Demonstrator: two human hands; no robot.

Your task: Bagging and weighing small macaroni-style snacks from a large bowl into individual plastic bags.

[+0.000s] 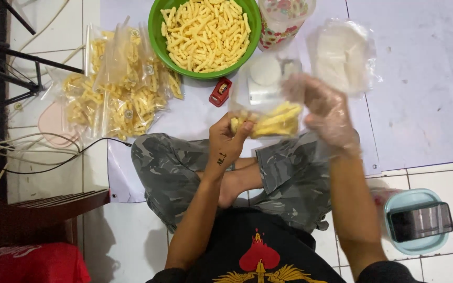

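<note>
I see the left hand (226, 140) pinching the lower left corner of a clear bag (266, 107), fingers closed on the plastic where the yellow snack sticks have settled. The right hand (325, 112) (in a thin plastic glove, and blurred) grips the bag's right side, closed around it. The bag hangs above the crossed legs, near the white sheet (420, 78) spread on the floor. Just beyond it sits a green bowl (155, 31) heaped with the same sticks, a small red tool (220, 92) beside it. To the left lies a pile of filled bags (114, 89). A stack of empty bags (342, 55) rests on the right.
</note>
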